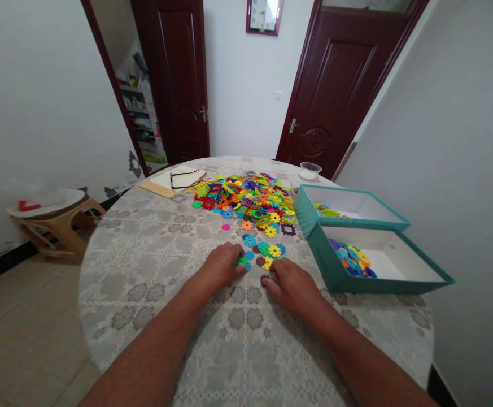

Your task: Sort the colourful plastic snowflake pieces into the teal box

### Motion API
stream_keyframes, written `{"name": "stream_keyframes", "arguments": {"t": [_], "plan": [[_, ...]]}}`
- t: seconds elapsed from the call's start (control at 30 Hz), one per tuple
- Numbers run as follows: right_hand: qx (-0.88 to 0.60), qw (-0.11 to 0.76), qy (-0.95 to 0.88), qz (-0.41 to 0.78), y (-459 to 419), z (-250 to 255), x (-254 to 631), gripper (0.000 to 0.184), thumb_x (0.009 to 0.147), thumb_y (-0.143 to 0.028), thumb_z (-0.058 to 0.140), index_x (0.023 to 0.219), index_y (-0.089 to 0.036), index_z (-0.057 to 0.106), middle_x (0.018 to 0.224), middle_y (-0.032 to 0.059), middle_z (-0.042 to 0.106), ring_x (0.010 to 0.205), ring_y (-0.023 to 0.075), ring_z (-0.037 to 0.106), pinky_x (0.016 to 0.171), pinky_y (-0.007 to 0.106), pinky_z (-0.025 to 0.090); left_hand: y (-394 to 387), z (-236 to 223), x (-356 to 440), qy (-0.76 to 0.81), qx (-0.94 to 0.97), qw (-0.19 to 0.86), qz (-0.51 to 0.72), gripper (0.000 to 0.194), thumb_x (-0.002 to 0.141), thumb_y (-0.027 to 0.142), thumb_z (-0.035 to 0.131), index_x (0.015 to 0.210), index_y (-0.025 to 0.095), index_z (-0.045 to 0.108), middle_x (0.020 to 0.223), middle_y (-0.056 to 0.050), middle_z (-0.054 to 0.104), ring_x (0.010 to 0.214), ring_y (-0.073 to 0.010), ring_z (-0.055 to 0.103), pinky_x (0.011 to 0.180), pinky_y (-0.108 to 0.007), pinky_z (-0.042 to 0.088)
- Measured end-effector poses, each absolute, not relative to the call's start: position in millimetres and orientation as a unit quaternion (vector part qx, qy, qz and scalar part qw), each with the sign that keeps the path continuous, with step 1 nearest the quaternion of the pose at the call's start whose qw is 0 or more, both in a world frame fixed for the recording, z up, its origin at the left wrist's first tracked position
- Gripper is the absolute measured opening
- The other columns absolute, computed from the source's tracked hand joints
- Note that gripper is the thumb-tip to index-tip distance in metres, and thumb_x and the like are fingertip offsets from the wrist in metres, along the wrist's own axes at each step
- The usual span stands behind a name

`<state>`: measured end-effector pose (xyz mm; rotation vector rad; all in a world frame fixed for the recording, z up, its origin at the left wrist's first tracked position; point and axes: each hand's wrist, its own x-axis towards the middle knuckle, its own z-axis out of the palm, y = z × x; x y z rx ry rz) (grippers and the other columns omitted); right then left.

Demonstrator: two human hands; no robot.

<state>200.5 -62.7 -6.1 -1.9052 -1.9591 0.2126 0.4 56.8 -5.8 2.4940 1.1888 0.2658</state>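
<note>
My left hand (224, 264) rests on the table with its fingers curled, thumb and fingertips closed about a green notched disc (243, 260). Blue discs lie against that piece. My right hand (292, 284) lies low over the cloth with thumb and fingers apart, its fingertips at the edge of a yellow flower-shaped disc (267, 263). A small brown disc (260, 261) sits just left of the yellow one. Beyond the hands are a blue disc (250, 241), another yellow disc (274, 251) and an orange disc (247, 225).
A heap of coloured plastic pieces (246, 195) covers the table's far middle. Right of it stand two teal-edged box halves (320, 257) with more discs inside. Glasses (182, 180) lie on papers at the back left; a clear bowl (310, 169) is at the back right.
</note>
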Motion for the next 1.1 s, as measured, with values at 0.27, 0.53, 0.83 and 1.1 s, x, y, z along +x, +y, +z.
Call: {"name": "stream_keyframes", "arguments": {"t": [0.27,0.53,0.83,1.1], "plan": [[-0.695,0.199,-0.673,0.156,-56.1,-10.7,204.8,0.012,0.094,-0.03,0.068,0.099,-0.019,0.067,0.104,0.0078,0.07,0.096,0.0214,0.064,0.08,0.029,0.04,52.0,-9.1,2.2,0.4,0.898,0.172,0.072,0.033,0.082,0.034,0.073,0.112,0.022,0.069,0.11,-0.009,0.069,0.104,-0.0298,0.065,0.087,-0.036,0.048],[-0.66,0.216,-0.694,0.19,-57.2,-8.2,205.3,0.004,0.092,-0.022,0.065,0.094,-0.019,0.066,0.099,0.0056,0.068,0.092,0.0203,0.063,0.078,0.028,0.04,52.5,-10.3,2.0,0.39,0.886,0.225,0.11,0.027,0.078,0.024,0.07,0.104,0.025,0.063,0.102,-0.004,0.07,0.094,-0.0244,0.064,0.076,-0.031,0.046],[-0.599,0.311,-0.681,0.284,-56.8,-9.6,200.3,0.005,0.091,-0.016,0.063,0.092,-0.021,0.064,0.082,-0.0023,0.068,0.077,0.0158,0.062,0.071,0.026,0.04,54.2,-12.6,-4.2,0.342,0.883,0.284,0.149,0.033,0.083,0.015,0.065,0.113,0.027,0.068,0.116,-0.006,0.074,0.107,-0.0251,0.067,0.092,-0.035,0.049],[-0.586,0.328,-0.681,0.293,-55.1,-12.2,203.2,0.004,0.091,-0.017,0.065,0.091,-0.021,0.065,0.08,-0.0035,0.068,0.075,0.0146,0.061,0.07,0.025,0.04,53.0,-8.6,-0.6,0.356,0.892,0.26,0.103,0.023,0.083,0.016,0.065,0.105,0.023,0.067,0.111,-0.008,0.071,0.101,-0.0247,0.065,0.087,-0.033,0.048]]}}
